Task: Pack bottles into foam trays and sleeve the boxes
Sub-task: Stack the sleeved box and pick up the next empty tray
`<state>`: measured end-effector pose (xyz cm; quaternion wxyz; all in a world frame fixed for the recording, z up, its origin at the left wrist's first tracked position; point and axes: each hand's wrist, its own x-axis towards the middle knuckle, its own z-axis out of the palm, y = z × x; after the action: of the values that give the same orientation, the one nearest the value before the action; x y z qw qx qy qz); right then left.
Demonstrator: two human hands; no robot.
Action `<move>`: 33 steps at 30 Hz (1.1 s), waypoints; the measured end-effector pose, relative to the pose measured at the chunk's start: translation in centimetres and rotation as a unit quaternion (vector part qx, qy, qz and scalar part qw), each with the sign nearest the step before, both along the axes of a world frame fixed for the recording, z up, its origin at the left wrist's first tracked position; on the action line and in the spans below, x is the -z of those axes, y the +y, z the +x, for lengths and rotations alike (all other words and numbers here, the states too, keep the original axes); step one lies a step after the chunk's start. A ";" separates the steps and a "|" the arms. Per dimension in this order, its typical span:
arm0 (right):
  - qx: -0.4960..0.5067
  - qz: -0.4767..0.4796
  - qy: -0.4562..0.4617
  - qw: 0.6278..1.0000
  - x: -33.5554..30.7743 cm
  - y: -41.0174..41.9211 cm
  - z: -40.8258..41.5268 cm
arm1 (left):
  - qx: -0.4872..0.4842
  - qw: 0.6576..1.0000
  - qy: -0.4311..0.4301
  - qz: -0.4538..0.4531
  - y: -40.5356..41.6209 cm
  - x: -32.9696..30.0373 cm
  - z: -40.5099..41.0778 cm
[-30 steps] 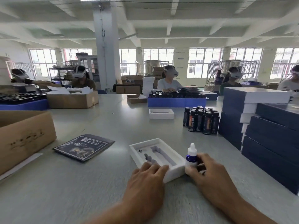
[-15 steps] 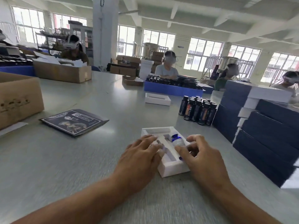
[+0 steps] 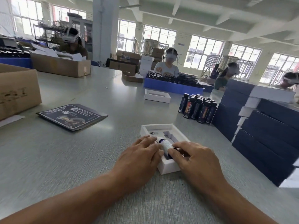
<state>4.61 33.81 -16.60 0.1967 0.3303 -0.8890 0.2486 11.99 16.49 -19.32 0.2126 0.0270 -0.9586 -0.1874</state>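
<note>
A white foam tray (image 3: 168,168) lies on the grey table right in front of me. A small blue dropper bottle with a white label (image 3: 165,143) lies on its side in the tray's left slot. My left hand (image 3: 139,160) rests on the tray's left edge, fingertips touching the bottle. My right hand (image 3: 192,157) presses on the bottle's lower end with thumb and fingers. The slot to the right of it (image 3: 169,135) holds nothing. A cluster of dark upright bottles (image 3: 197,108) stands behind the tray to the right.
Stacks of dark blue sleeved boxes (image 3: 265,136) fill the right side. A dark leaflet (image 3: 72,116) lies to the left, a cardboard box (image 3: 17,89) at far left. Another white tray (image 3: 157,96) and a blue bin of bottles (image 3: 173,87) sit further back. Several people work beyond.
The dropper bottle went from standing upright in my right hand beside the tray to lying in the tray slot, with both hands now pressing on it. My view tilted down and closer.
</note>
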 end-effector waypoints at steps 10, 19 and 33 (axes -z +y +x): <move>-0.069 0.004 -0.045 0.997 0.0 0.2 -0.5 | 0.005 1.000 -0.006 0.006 0.1 -0.2 0.1; -0.047 -0.012 -0.056 0.997 0.4 0.1 -1.0 | 0.009 1.000 0.001 0.007 0.0 0.0 0.2; -0.075 -0.013 -0.051 0.996 0.7 0.4 -1.2 | 0.031 0.999 0.012 -0.035 0.1 0.3 0.1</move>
<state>3.38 34.22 -17.26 0.1358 0.3805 -0.8672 0.2910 12.11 16.62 -19.65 0.2192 -0.0129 -0.9623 -0.1608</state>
